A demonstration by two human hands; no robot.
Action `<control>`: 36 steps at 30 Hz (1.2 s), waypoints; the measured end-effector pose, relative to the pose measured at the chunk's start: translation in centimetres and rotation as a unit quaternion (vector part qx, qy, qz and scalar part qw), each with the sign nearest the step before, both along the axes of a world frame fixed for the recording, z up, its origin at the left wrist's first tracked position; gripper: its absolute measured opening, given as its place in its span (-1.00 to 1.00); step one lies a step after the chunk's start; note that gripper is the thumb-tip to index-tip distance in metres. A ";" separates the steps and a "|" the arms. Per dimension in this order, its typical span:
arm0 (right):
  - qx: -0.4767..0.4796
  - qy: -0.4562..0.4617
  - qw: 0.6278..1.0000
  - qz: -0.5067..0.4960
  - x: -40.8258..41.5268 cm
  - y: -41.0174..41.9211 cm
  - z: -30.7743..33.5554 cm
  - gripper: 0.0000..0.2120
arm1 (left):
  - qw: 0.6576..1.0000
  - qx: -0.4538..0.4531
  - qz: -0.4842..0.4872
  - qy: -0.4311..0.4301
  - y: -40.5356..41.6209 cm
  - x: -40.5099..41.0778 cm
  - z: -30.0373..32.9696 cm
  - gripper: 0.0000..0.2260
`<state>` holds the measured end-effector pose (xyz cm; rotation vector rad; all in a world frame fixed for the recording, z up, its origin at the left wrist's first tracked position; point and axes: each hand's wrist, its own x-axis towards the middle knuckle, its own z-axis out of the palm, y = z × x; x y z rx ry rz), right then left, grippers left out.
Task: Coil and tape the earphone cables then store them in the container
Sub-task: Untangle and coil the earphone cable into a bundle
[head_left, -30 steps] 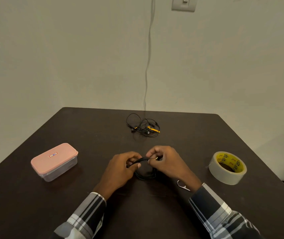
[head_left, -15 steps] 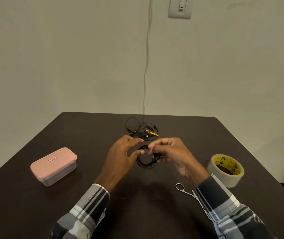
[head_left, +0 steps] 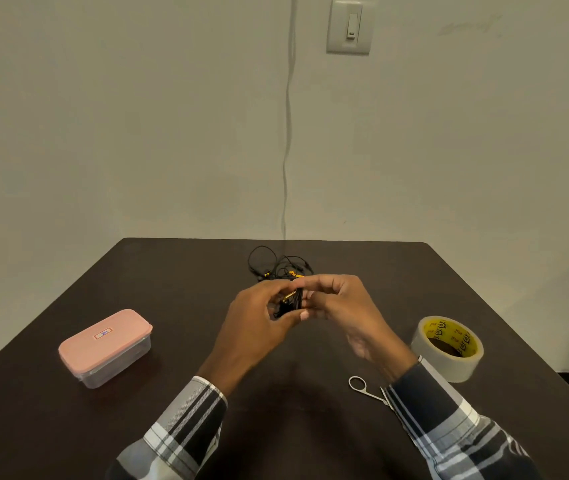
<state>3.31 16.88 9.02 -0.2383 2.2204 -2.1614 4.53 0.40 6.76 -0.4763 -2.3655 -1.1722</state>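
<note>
Hands meet above a dark desk point(head_left: 172, 427): the left hand point(head_left: 259, 320) and right hand point(head_left: 340, 306) together pinch a small bundle of black earphone cable point(head_left: 291, 301), its gold plug showing between the fingers. No tape appears on it yet. A second, tangled set of earphones point(head_left: 278, 266) lies loose at the desk's far edge. The tape roll point(head_left: 447, 348) and scissors point(head_left: 362, 388) sit untouched to the right, and the pink-lidded container point(head_left: 105, 346) stays closed at left. Most work seems to remain.
</note>
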 end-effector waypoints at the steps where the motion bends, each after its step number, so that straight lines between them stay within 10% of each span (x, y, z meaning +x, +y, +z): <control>1: -0.001 0.010 1.000 -0.004 0.0 -0.1 0.1 -0.76 | 1.000 -0.002 0.008 0.004 0.0 -0.1 0.0 -0.63; 18: 0.267 0.266 0.924 -0.063 -0.7 1.5 0.6 -0.71 | 0.980 0.146 -0.105 -0.079 -0.8 -0.5 0.7 -0.81; 28: 0.091 0.073 0.989 0.094 -1.2 2.4 -0.8 -0.84 | 0.924 0.279 -0.154 -0.210 -2.1 0.1 0.2 -0.83; 36: -0.005 -0.087 0.994 0.063 -0.8 1.6 -4.5 -0.81 | 0.937 0.176 -0.061 -0.297 -3.5 -0.5 -2.8 -0.89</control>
